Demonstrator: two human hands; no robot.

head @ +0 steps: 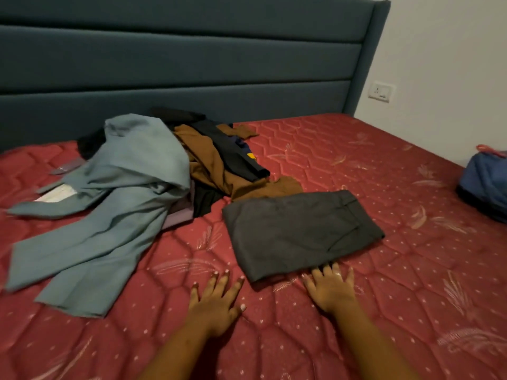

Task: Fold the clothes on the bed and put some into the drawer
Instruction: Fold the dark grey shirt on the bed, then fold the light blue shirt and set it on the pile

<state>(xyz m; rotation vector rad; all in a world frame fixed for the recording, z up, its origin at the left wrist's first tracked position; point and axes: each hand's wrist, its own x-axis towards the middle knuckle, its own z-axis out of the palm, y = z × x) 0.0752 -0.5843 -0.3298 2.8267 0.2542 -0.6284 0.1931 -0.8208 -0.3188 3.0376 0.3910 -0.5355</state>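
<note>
- The folded grey trousers (299, 231) lie flat on the red mattress (411, 311), right of the middle. Their long axis runs from near-left to far-right, and the end with the seam points toward the far right.
- The left hand (216, 300) rests flat on the mattress with its fingers spread and holds nothing. It is just beside the trousers' near-left corner.
- The right hand (329, 287) is also flat and loose, and its straight fingertips touch the trousers' near edge.
- An unfolded pile lies to the left by the headboard (192, 64): a blue-grey garment (109, 204), a brown garment (211, 165) and a dark garment (236, 152).
- A blue bag (485, 185) sits at the right edge of the bed.
</note>
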